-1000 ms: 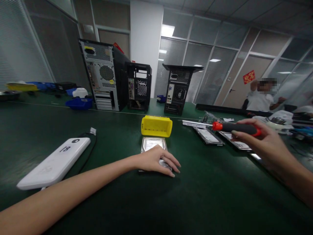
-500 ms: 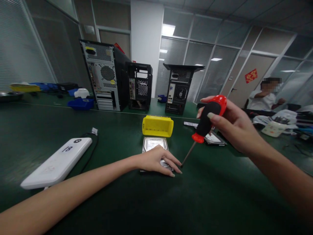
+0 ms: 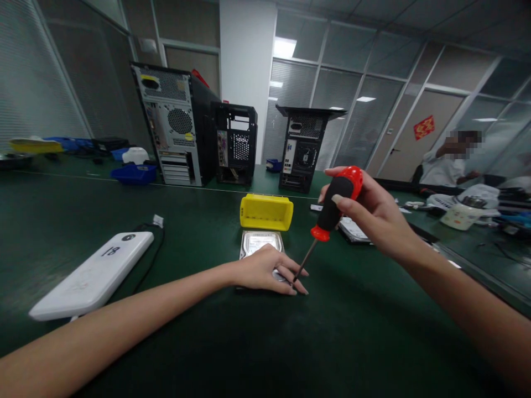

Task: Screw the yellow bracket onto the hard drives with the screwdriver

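Green table (image 3: 332, 337): hard drive (image 3: 260, 241), yellow bin (image 3: 266, 213), white device (image 3: 93, 276), computer cases (image 3: 176, 124) directly on it.

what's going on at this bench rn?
A person has their left hand laid over a hard drive on the green table. Their right hand holds a red-and-black screwdriver, slanted so its tip is down among the left hand's fingers, by the drive's near right corner; whether it is seated in a screw can't be made out. A yellow bin sits just beyond the drive, and three computer cases stand farther back.
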`<state>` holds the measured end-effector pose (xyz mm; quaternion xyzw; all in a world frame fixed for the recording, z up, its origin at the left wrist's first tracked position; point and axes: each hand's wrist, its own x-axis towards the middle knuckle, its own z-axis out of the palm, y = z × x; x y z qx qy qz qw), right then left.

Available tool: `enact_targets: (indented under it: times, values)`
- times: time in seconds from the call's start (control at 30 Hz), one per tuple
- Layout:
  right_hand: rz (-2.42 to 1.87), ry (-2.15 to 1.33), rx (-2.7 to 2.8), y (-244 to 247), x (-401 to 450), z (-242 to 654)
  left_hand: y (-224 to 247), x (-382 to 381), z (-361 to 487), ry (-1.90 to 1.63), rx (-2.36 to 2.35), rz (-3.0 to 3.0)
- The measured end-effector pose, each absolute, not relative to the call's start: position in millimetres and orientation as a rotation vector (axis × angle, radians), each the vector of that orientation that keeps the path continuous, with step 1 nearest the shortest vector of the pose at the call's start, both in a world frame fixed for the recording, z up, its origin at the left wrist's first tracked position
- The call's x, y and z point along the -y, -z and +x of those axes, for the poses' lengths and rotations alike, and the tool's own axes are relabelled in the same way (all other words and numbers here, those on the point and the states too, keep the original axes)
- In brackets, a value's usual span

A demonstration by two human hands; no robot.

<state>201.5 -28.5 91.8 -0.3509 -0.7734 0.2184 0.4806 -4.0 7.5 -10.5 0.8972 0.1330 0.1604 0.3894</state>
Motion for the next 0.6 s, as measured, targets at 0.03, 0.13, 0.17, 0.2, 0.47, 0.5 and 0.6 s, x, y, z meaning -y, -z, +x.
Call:
enact_targets:
  times: [0.03,0.13,0.17,0.2,0.47,0.5,0.6]
  values:
    - [-0.855,-0.535,1.880,-91.3,28.3,202.1,10.5,-7.5,-3.9,-0.405,-0.342,2.284]
    - [-0.843,-0.554,1.876,-90.0,27.2,202.8,9.6,-7.3,-3.6,-0.398,-0.355,2.304]
    - [-0.841,-0.564,1.880,-89.7,26.5,202.6,9.2,-7.2,-3.6,-0.396,-0.356,2.312]
    - [-0.837,-0.574,1.886,-89.3,25.7,202.2,8.8,-7.0,-3.5,-0.393,-0.359,2.317]
    - [-0.782,-0.667,1.952,-89.4,22.5,196.8,9.9,-6.2,-3.7,-0.382,-0.399,2.326]
    - [-0.777,-0.670,1.960,-89.9,22.6,196.6,9.9,-6.0,-3.8,-0.392,-0.397,2.340]
    - [-0.767,-0.633,1.956,-91.8,22.5,196.6,9.7,-5.0,-3.9,-0.401,-0.402,2.325]
